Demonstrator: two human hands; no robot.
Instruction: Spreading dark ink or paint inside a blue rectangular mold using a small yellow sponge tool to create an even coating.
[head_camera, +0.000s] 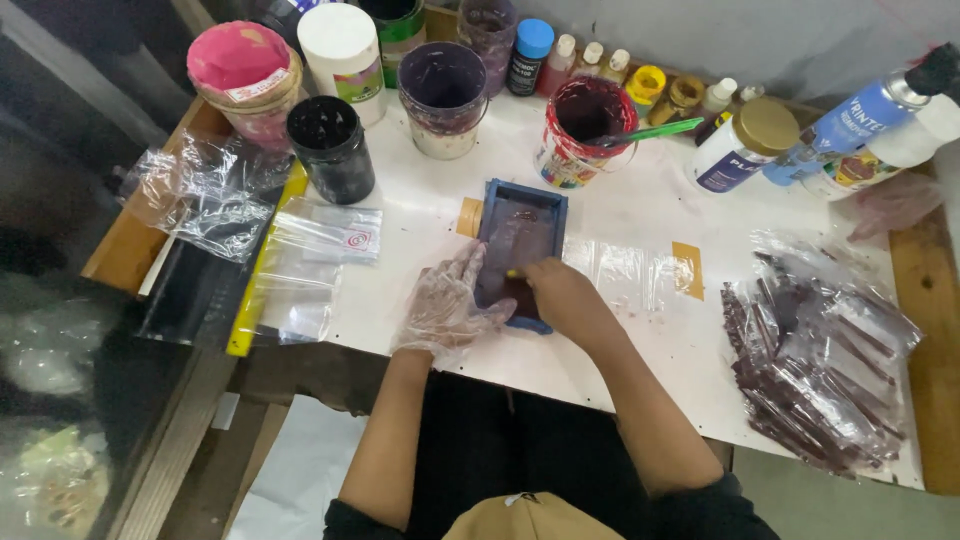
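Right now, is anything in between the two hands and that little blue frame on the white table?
Nothing visible is. The left hand, in a clear plastic glove, rests on the near left side of the blue frame. The bare right hand is on the frame's near end, apparently gripping something small. The paint tubs stand behind the frame, apart from it.

A white-topped table (640, 215) with wooden edges stands against a pale grey wall (780, 40).
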